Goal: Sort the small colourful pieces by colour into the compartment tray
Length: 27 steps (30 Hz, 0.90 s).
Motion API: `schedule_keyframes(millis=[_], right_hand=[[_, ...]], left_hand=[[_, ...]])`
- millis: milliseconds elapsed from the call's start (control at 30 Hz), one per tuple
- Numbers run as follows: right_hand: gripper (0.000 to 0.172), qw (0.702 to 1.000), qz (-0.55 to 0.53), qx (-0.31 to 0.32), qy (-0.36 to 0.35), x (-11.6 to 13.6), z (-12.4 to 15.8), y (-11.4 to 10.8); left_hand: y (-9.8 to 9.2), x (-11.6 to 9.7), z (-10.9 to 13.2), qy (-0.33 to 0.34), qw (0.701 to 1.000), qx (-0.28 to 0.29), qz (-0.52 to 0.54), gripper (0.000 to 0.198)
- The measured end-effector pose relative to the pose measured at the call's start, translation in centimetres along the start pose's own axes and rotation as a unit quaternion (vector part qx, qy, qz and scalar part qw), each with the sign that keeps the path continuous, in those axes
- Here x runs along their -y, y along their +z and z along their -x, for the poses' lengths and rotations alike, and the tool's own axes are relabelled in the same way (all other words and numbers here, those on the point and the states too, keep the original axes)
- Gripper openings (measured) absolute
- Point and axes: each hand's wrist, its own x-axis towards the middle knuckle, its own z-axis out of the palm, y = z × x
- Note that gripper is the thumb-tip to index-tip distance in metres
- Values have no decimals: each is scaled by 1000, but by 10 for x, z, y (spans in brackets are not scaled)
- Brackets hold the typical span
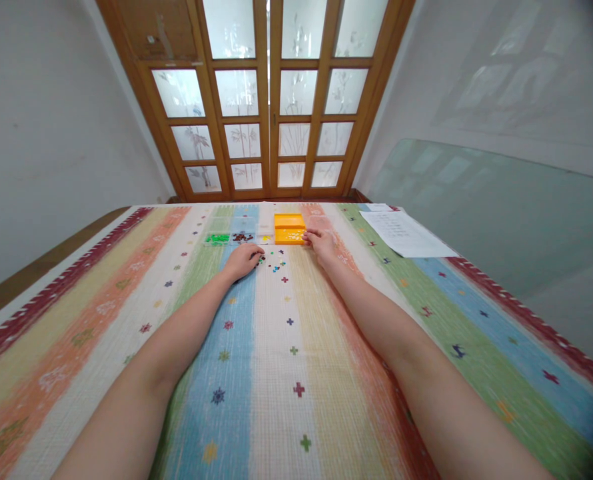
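My left hand [245, 260] rests on the tablecloth with its fingers curled together, the tips beside a loose scatter of small coloured beads [276, 269]. Whatever its fingertips hold, if anything, is too small to make out. At the right edge of an open yellow box [289, 221] is my right hand [321, 245], thumb and fingers brought together in a pinch. Small white pieces [293, 235] lie in the box's near half. To its left stands a clear compartment box with green beads [217, 238], dark brown beads [242, 237] and a few yellow beads [265, 238].
A striped tablecloth [276, 373] covers the table. White printed paper sheets [401, 233] lie at the back right. Behind the table stand wooden doors with glass panes [244, 93], and a pale glass panel [496, 213] leans on the right.
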Motion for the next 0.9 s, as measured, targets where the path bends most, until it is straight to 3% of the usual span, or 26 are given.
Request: schedule_keyframes(millis=[167, 367, 667, 900], right_hand=[[18, 999, -13, 34, 22, 1, 1, 2], [13, 1000, 13, 20, 2, 1, 6, 0], [14, 996, 51, 66, -23, 4, 17, 1], [19, 989, 114, 80, -54, -3, 14, 1]], left_hand=[[1, 2, 0, -2, 1000, -1, 2, 26], [0, -1, 0, 3, 1000, 2, -6, 26], [0, -26, 1, 78, 996, 47, 12, 21], [1, -25, 0, 98, 994, 53, 18, 17]])
